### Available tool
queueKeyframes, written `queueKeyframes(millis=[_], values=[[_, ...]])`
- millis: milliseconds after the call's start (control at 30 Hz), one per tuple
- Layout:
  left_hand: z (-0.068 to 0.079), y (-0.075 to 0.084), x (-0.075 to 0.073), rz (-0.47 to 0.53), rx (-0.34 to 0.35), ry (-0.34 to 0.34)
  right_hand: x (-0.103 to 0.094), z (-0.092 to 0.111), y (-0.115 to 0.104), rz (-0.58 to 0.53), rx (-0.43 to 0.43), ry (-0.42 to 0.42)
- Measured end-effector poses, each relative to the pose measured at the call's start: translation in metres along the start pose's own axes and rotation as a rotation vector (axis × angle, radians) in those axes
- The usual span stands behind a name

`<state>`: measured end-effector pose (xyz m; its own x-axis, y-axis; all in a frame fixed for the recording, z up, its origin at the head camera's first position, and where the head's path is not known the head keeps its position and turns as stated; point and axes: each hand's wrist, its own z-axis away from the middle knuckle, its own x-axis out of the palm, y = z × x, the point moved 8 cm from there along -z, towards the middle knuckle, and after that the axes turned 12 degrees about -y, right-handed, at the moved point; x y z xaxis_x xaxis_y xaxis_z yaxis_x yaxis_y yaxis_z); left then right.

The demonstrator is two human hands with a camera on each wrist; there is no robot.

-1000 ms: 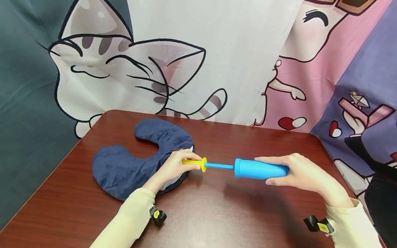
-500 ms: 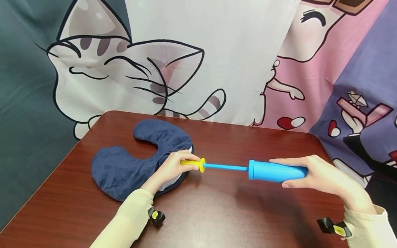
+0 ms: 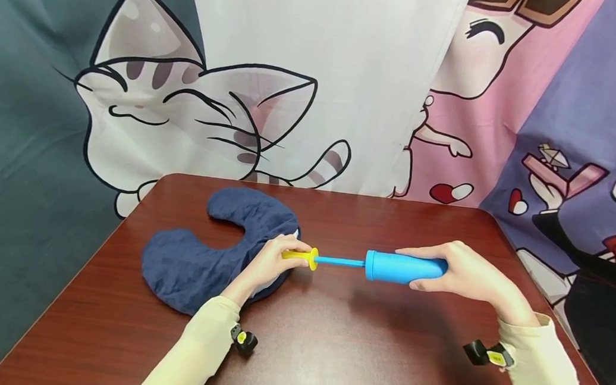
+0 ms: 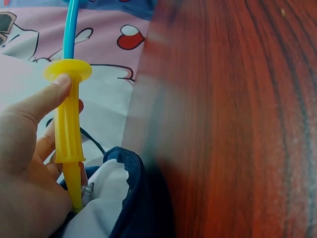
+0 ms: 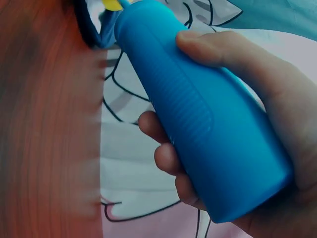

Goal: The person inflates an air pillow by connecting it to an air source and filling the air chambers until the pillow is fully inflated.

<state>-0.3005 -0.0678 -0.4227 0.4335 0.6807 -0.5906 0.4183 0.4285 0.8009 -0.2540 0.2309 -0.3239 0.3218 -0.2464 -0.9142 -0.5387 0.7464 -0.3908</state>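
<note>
Gripping the blue pump barrel [image 3: 396,267] above the right half of the table [image 3: 329,349], the right hand [image 3: 473,278] has its fingers curled round one side and the thumb along the other. A stroke pushed off line would probably bend the thin blue rod [image 3: 340,261] exposed between the hands. Left of the middle, the left hand [image 3: 271,261] pinches the yellow nozzle [image 4: 68,124] between thumb and fingers, just behind its flange. Its tip lies close by a clear valve [image 4: 88,190] at the white liner [image 4: 101,186]; whether it is seated I cannot tell. A loose pinch could let it slip out and leak air, while a hard pull might drag the navy U-shaped pillow [image 3: 190,268] along. That pillow lies toward the far left corner, short of the far edge, seemingly with little weight to anchor it.
</note>
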Motion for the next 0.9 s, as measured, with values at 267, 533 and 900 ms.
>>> queueKeyframes(millis=[267, 533, 900], values=[[0.000, 0.001, 0.000, 0.024, -0.019, 0.002, 0.008, -0.022, -0.011, 0.047, -0.001, -0.008], [-0.001, 0.000, 0.002, 0.040, -0.021, 0.000, 0.021, -0.044, -0.023, 0.062, -0.013, -0.015], [-0.001, 0.001, 0.004, 0.047, -0.003, -0.004, 0.037, -0.072, -0.041, 0.081, -0.040, -0.032]])
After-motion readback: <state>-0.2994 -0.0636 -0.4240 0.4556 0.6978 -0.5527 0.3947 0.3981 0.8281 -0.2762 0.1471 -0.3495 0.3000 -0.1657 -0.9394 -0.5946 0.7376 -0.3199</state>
